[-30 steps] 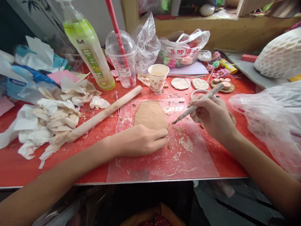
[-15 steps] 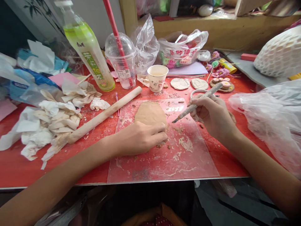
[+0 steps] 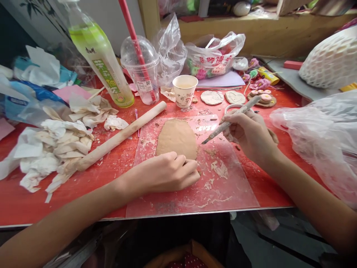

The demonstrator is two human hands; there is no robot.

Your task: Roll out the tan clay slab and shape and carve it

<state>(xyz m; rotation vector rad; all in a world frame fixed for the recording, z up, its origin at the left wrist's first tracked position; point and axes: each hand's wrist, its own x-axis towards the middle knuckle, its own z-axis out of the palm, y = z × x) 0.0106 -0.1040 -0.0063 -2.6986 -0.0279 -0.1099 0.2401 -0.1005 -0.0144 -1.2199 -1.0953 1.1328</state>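
Observation:
A flat, rounded slab of brown clay (image 3: 177, 137) lies on a clear plastic sheet (image 3: 192, 203) in the middle of the table. My left hand (image 3: 174, 173) rests at the slab's near edge, fingers curled and pressed together; whatever is under the fingertips is hidden. To the right of the slab, my right hand (image 3: 251, 136) is closed around a clay-smeared, pen-shaped clay tool (image 3: 231, 120). Its narrow dark tip points down and left, just off the slab's right edge. A pale ring-shaped handle shows behind these fingers, and I cannot tell whether they hold it.
A rolling pin (image 3: 122, 137) lies aslant at left beside crumpled tissues (image 3: 55, 145). Behind stand a paper cup (image 3: 185, 91), a lidded plastic cup (image 3: 141, 70) and a drink bottle (image 3: 102, 63). Two pale clay discs (image 3: 212, 98) lie farther back. A plastic bag (image 3: 329, 137) covers the right side.
My left hand has moved slightly toward me, uncovering more of the slab's near part. My right hand keeps its hold on the tool, nearly unmoved. The whole view has shifted slightly.

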